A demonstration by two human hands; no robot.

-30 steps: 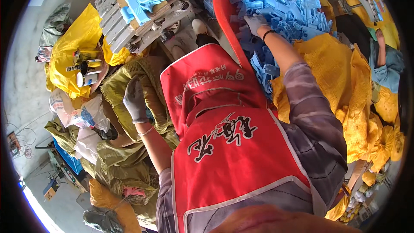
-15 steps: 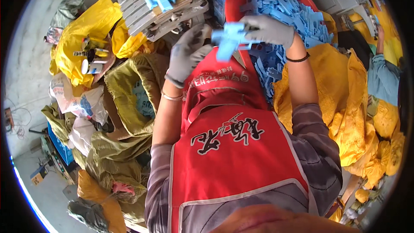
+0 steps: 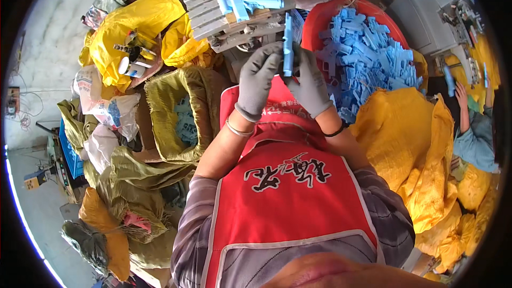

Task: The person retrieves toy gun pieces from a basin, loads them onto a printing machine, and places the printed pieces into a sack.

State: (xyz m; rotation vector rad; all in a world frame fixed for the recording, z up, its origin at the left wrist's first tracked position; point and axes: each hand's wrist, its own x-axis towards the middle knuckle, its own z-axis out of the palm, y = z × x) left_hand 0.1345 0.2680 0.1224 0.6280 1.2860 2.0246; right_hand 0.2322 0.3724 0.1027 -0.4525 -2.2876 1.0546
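A light-blue plastic toy pistol stands nearly upright and edge-on between my two hands. My left hand, in a grey glove, is closed with its fingertips against the pistol's left side. My right hand, gloved alike, grips its lower part from the other side; some of its fingers are hidden. Just beyond, a second blue toy pistol lies on a grey slatted bench. To the right of my right hand, a red tub is heaped with blue toy pistol parts.
An open olive woven sack with blue pieces inside stands at left. Yellow sacks lie behind it, and an orange-yellow sack drapes at right. At the far right, a co-worker's hand is near a blue piece.
The toy pistol has turned from its flat side to edge-on and upright. My left hand has come in to grip it, and my right hand has moved lower. The view has shifted.
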